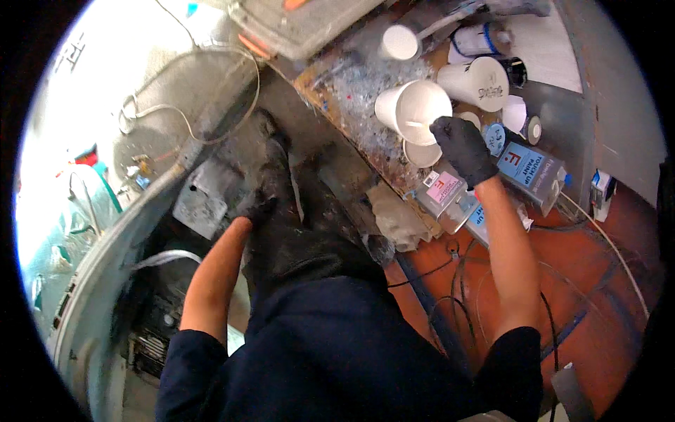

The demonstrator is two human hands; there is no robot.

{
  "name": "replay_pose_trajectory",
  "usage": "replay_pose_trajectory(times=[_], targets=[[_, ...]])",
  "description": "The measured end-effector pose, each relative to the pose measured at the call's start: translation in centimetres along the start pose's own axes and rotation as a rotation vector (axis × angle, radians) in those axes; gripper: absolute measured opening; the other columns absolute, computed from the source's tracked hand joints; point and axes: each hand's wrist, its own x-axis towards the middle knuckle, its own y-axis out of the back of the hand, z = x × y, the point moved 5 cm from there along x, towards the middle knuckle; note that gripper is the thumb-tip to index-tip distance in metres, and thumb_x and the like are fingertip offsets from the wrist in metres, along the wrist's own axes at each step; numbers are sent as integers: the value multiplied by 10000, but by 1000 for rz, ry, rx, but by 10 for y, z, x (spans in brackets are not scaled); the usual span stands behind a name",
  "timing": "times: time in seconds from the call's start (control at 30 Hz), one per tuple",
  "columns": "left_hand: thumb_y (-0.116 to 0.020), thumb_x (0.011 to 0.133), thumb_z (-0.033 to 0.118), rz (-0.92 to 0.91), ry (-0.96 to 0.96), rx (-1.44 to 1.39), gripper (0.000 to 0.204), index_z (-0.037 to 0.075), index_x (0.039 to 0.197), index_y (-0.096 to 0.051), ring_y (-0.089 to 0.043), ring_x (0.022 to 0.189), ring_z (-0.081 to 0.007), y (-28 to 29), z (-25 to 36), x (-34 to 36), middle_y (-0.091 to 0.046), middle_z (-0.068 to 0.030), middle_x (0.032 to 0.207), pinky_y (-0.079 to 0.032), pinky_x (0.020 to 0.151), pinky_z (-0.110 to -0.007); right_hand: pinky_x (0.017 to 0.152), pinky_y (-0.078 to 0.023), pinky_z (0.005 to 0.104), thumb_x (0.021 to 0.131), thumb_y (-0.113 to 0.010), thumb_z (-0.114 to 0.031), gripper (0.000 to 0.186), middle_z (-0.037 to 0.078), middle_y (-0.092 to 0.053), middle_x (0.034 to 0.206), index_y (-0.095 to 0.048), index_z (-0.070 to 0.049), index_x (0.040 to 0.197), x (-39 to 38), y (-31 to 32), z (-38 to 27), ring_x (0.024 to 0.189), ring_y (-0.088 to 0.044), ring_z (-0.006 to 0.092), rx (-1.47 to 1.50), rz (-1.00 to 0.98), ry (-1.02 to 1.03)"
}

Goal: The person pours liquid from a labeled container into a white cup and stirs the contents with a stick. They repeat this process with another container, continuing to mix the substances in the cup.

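Observation:
My right hand (464, 151), in a black glove, is at the rim of a white paint cup (390, 105) that leans toward me on the worktop. Its fingers are closed, and whatever they pinch is hidden from me. A pale streak shows inside the cup. Below it sits another round white container (422, 155). Rectangular metal cans with pink and blue labels, a pink-labelled can (444, 190) and a blue-labelled can (527, 169), stand beside my right wrist. My left hand (260, 209), also black-gloved, hangs low by my leg; its fingers blend into the dark trousers.
A paint-spattered worktop (348, 105) holds another tilted white cup (457, 81), a small white-topped cup (401, 42) and a blue-banded jar (481, 39). A car body edge (119, 246) curves along the left. Dark cables (460, 295) cross the red floor (429, 281).

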Motion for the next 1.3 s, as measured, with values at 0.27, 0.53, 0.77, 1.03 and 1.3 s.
replay_pose_trajectory(times=[0.27, 0.53, 0.77, 1.03, 1.3], targets=[[-615, 849, 362, 252, -353, 504, 459, 28, 1163, -584, -557, 1056, -380, 117, 29, -48, -612, -237, 1116, -413, 933, -455, 720, -517, 511, 851, -582, -271, 228, 201, -672, 855, -679, -65, 864, -22, -9, 48, 809, -659, 386, -47, 257, -392], [-494, 923, 272, 107, -568, 1232, 352, 73, 1170, -644, -632, 854, -287, 219, 5, -67, -671, -177, 961, -471, 760, -462, 717, -511, 502, 843, -601, -292, 236, 184, -660, 832, -664, -65, 833, 3, 15, -25, 810, -648, 363, 180, 372, -282], [-547, 852, 280, -56, -392, 499, 326, -14, 934, -659, -589, 819, -254, 283, 121, -35, -627, -170, 822, -458, 749, -394, 723, -513, 499, 822, -616, -274, 202, 161, -664, 839, -668, -79, 826, -30, -13, 17, 812, -646, 368, 49, 438, -607], [-622, 873, 326, -35, -290, 173, 324, 27, 996, -605, -545, 802, -184, 343, 182, 9, -592, -64, 874, -469, 710, -353, 737, -497, 505, 891, -561, -358, 309, 170, -667, 839, -674, -71, 881, -22, -13, -15, 806, -636, 381, 557, 552, -678], [-540, 863, 225, -68, -1015, 1282, 254, 12, 821, -673, -644, 767, -327, 292, 172, -11, -662, -209, 821, -501, 713, -425, 726, -494, 502, 906, -539, -304, 262, 176, -673, 864, -697, -95, 892, -34, -25, -13, 820, -646, 363, 185, 328, -599]])
